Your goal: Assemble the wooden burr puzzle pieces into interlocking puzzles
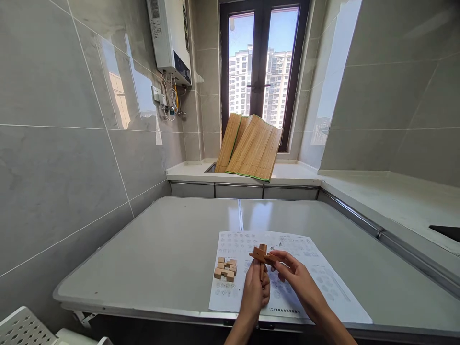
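Observation:
Both my hands hold a small wooden puzzle assembly of crossed notched bars above a printed instruction sheet. My left hand grips its lower bar from below. My right hand pinches the right end of the piece with fingertips. To the left on the sheet lie several loose notched wooden puzzle pieces, close together and untouched.
The sheet lies on a grey folding table against a tiled wall. Behind it a white counter carries a folded bamboo mat below a window. A water heater hangs upper left. A white perforated object shows bottom left.

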`<state>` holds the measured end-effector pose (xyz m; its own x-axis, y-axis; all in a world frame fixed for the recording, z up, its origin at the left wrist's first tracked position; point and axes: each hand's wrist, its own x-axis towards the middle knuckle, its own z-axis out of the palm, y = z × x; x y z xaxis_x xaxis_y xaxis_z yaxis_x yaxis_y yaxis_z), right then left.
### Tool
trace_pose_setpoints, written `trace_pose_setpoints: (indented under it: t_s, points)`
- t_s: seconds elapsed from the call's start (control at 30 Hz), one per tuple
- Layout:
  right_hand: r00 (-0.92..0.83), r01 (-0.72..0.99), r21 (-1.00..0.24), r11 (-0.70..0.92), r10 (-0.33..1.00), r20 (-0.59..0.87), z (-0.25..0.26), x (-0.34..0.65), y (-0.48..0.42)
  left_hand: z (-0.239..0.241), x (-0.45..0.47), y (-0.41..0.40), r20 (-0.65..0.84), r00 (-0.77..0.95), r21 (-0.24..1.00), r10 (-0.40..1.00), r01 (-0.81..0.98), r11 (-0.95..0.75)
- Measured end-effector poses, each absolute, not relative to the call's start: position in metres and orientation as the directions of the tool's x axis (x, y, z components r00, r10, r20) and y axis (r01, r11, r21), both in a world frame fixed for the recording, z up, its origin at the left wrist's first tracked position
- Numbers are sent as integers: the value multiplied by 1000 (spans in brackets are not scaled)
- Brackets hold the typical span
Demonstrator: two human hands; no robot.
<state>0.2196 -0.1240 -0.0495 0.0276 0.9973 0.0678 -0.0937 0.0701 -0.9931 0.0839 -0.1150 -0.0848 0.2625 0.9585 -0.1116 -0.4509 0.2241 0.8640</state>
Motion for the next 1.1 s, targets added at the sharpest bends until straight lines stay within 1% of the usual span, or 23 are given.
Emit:
trace_pose_setpoints:
  t_s: [0.13,0.23,0.3,0.43,0.5,0.6,0.77,0.83,0.9,0.97,1.03,1.1]
  points:
    - [-2,-150,-987,51,999,52,-60,219,-121,-82,83,-121,-122,254,908,959,-361,211]
    - [19,-197,-979,42,999,39,-68,219,-118,-78,81,-122,-168,277,895,946,-360,265]
    - [38,-246,-969,34,999,25,-72,219,-117,-76,80,-123,-174,319,881,932,-373,292]
    - [73,-407,-913,17,997,-14,-79,220,-115,-73,78,-125,-64,425,893,903,-380,242]
    - [73,-445,-895,0,997,-36,-82,222,-115,-72,78,-126,-6,443,905,897,-379,193]
    - [39,-430,-902,-31,998,-53,-83,224,-117,-73,77,-127,23,436,906,900,-390,166]
    - [-35,-395,-917,-54,998,-43,-82,227,-120,-74,77,-126,14,451,913,893,-370,172]
    - [-33,-408,-912,-49,999,-40,-86,227,-119,-74,78,-125,-3,441,916,897,-358,179]
    - [-6,-453,-891,-41,999,-44,-91,229,-116,-75,79,-124,-35,407,912,913,-360,196]
    - [61,-480,-877,-21,996,-57,-97,235,-110,-76,81,-122,-59,374,906,926,-369,207]
    - [156,-430,-903,16,986,-56,-100,245,-101,-77,81,-120,-72,366,904,928,-369,216]
    - [246,-326,-944,57,969,-26,-101,260,-91,-77,81,-120,-72,376,909,924,-357,216]
